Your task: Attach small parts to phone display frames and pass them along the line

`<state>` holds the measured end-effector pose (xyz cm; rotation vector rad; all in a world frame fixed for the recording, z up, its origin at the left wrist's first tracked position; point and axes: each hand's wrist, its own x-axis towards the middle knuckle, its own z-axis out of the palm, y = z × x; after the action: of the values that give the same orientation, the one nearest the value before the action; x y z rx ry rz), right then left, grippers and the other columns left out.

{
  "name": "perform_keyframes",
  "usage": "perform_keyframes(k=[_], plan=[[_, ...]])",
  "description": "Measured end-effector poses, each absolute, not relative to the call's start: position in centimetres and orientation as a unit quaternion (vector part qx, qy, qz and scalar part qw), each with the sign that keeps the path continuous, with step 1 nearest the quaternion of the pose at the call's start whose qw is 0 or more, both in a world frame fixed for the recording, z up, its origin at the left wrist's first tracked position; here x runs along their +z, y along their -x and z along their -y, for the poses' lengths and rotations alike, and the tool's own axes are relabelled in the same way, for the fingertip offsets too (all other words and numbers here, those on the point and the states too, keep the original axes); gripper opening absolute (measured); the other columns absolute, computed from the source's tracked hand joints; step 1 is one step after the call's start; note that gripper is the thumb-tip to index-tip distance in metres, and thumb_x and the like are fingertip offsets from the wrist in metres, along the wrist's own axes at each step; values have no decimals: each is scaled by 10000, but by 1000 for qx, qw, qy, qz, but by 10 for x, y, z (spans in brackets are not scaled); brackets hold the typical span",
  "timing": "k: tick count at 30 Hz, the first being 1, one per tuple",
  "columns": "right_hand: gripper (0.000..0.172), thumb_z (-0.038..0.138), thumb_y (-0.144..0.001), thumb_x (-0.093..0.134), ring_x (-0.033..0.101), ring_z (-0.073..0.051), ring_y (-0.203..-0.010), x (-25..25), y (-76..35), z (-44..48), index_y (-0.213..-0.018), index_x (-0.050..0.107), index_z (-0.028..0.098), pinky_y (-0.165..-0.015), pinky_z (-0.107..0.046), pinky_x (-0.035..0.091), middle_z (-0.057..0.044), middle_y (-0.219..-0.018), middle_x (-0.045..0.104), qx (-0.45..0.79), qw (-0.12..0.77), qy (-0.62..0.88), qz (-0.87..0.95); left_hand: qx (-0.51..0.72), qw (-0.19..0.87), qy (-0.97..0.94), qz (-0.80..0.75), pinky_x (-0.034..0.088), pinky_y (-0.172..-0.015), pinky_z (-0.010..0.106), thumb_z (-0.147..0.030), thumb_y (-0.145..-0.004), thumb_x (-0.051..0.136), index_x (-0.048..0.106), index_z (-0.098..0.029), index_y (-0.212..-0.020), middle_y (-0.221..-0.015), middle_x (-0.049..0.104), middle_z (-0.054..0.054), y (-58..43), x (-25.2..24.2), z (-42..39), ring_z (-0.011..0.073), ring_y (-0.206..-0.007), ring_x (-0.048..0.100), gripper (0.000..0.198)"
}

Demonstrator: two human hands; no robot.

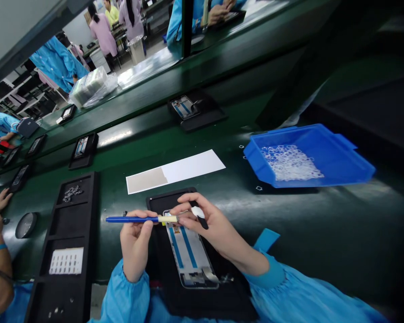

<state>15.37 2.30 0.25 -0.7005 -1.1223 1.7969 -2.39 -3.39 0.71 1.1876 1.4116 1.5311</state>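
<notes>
Blue tool (134, 220) pinched in left hand (135, 244), right hand (218, 228) at its tip, hold unclear

Blue bin (340, 154) holds white bits (292, 163) at right; round dark dish (26, 225) sits left; wrapped stack (88, 86), pink-clad people (103, 36) behind

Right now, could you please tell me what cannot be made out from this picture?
In the head view:
Whether the right hand pinches anything at the tip of the blue pen: too small.
Upper end of the phone frame: partly hidden by the hands and pen.
What the dark bits are: too small.
Near end of the divided tray: cut off by the bottom edge.
</notes>
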Motion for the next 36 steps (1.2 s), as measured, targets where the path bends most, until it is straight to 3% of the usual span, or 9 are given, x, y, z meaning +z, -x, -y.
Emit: perform_keyframes(k=[8, 16, 27, 33, 36], plan=[[348, 341, -828, 767, 587, -167, -682, 5, -159, -30, -1044, 525, 215, -663, -282, 506, -13, -814, 608, 718, 429, 253, 487, 605, 467, -383, -518, 594, -740, 295, -436, -819, 758, 548, -172, -936, -898, 666, 55, 25, 7, 29, 175, -821, 668, 357], [318, 325, -865, 723, 556, -172, -710, 7, -159, -31, -1086, 520, 221, -680, -281, 475, -5, -788, 574, 700, 425, 227, 527, 605, 478, -369, -520, 598, -713, 291, -461, -789, 775, 548, -168, -920, -875, 664, 61, 24, 7, 28, 170, -786, 664, 394], [250, 230, -883, 644, 559, -172, -697, -2, -155, -25, -1103, 525, 229, -640, -281, 476, -5, -811, 576, 595, 502, 279, 562, 635, 340, -440, -536, 580, -795, 248, -310, -911, 677, 568, -178, -970, -936, 680, 53, 19, -7, 38, 156, -886, 678, 181], [255, 281, -897, 660, 573, -191, -683, 0, -160, -17, -1107, 521, 239, -621, -299, 484, -12, -800, 586, 580, 503, 306, 563, 630, 252, -468, -566, 597, -791, 285, -336, -920, 658, 572, -169, -943, -925, 686, 65, 15, -6, 36, 178, -886, 689, 189], [244, 311, -870, 693, 583, -213, -723, 1, -190, -28, -1062, 556, 250, -662, -327, 491, -20, -815, 584, 470, 547, 397, 568, 622, 238, -480, -571, 604, -786, 290, -333, -928, 645, 576, -167, -933, -915, 693, 65, 15, -4, 35, 179, -874, 695, 180]])
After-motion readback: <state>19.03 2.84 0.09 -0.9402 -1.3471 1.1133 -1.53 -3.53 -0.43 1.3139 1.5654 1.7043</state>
